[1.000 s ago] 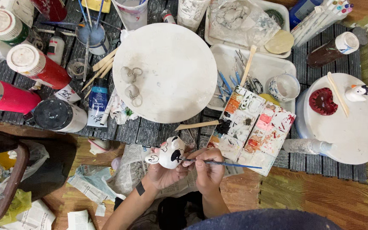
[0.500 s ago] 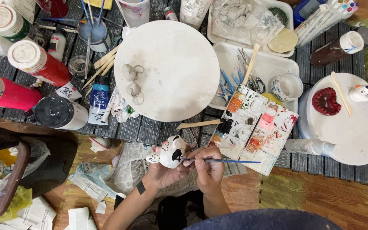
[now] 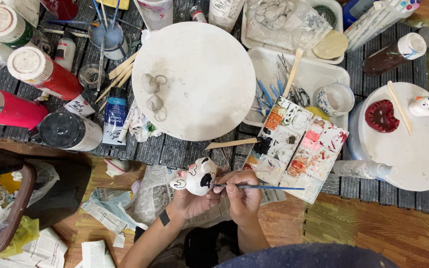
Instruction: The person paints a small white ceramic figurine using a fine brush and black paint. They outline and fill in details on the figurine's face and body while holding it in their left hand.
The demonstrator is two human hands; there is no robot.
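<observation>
Red paint bottles (image 3: 45, 74) and a blue-labelled tube (image 3: 115, 115) left of the round white board (image 3: 199, 79).

The round board (image 3: 199, 79) lies mid-mat; paint bottles (image 3: 40, 74) to its left, palette (image 3: 296, 144) to its right, figurine (image 3: 197, 176) below.

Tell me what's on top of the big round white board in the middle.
Two small grey clay pieces with metal key rings lie near the left edge of the board. Otherwise its top is bare. What is under the board is covered.
</observation>
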